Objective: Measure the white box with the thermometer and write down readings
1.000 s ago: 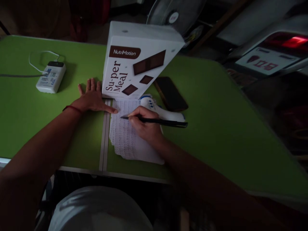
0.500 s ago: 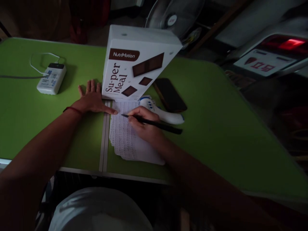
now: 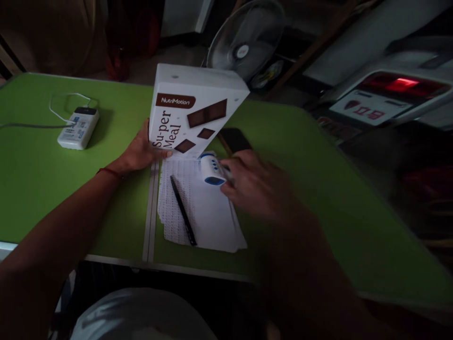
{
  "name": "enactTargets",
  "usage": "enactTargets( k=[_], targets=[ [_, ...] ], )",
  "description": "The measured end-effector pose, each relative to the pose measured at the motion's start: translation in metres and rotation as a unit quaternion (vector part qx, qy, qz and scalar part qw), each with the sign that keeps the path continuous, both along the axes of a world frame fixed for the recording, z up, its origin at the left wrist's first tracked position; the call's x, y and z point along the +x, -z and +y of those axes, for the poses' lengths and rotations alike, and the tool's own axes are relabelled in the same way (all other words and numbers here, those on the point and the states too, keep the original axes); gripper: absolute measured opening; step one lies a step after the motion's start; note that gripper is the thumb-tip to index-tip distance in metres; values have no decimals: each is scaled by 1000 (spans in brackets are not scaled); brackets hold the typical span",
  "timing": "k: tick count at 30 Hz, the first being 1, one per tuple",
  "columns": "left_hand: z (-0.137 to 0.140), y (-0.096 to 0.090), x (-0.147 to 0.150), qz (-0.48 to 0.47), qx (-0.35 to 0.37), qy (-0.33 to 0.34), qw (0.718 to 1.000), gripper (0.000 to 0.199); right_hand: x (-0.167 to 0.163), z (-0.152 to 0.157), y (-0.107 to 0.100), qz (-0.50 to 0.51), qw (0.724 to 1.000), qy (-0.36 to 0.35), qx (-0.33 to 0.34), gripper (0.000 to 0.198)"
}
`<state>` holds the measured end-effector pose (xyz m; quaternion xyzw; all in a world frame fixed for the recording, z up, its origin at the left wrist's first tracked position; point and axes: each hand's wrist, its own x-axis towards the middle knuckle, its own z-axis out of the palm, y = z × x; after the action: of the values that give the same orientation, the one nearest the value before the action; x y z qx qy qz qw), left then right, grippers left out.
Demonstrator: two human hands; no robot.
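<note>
while my left hand [image 3: 139,152] wraps the lower left edge of the white nutrimotion su-per meal box [image 3: 191,113], thumb on its front face, the box stands tilted on the green tabletop [image 3: 318,189]. my right hand [image 3: 256,182] is blurred, fingers curled around the white and blue infrared thermometer [image 3: 212,171], which sits over the top right of the printed sheets [image 3: 208,217], just below the box. black pen [image 3: 183,210] lies loose on the sheets, slanting from near the box toward me, touched by neither hand. dark phone [image 3: 233,138] peeks out behind the thermometer. far left, a white power bank [image 3: 78,127] with its cable, well apart. a fan [image 3: 246,42] stands beyond the tabletop.
</note>
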<state>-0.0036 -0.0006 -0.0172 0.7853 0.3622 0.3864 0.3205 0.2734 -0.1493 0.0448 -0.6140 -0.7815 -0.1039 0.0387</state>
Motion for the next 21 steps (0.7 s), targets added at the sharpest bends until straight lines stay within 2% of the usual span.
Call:
enactTargets(
  k=[2, 4, 6, 9, 11, 13, 15, 16, 18, 21],
  targets=[
    [4, 4, 0, -79, -24, 35, 996, 113, 3, 4, -4, -48, 995, 55, -67, 27],
    [5, 2, -2, -119, -40, 33, 992, 108, 3, 10, -4, -58, 988, 65, -124, 27],
    [3, -1, -4, -126, -46, 16, 991, 103, 4, 16, -2, -24, 986, 66, -151, 25],
    [0, -5, -8, -131, -68, -22, 989, 96, 13, 21, -1, 95, 983, 79, -133, 25],
    [-2, -8, -9, -135, -94, -45, 985, 94, 18, 22, -1, 214, 971, 77, -74, 31],
    [-7, -14, -9, -136, -127, -51, 981, 90, 18, 20, 0, 360, 932, 41, 9, 35],
    [-13, -24, -8, -130, -155, -43, 978, 82, 9, 15, 2, 499, 863, -24, 68, 30],
    [-16, -29, -7, -124, -166, -33, 978, 78, 2, 12, 4, 554, 827, -57, 76, 25],
    [-24, -40, -6, -113, -179, 13, 977, 69, -15, 7, 8, 629, 769, -109, 40, 26],
    [-31, -51, -3, -105, -188, 78, 974, 63, -36, 4, 13, 693, 711, -124, -14, 34]
  ],
)
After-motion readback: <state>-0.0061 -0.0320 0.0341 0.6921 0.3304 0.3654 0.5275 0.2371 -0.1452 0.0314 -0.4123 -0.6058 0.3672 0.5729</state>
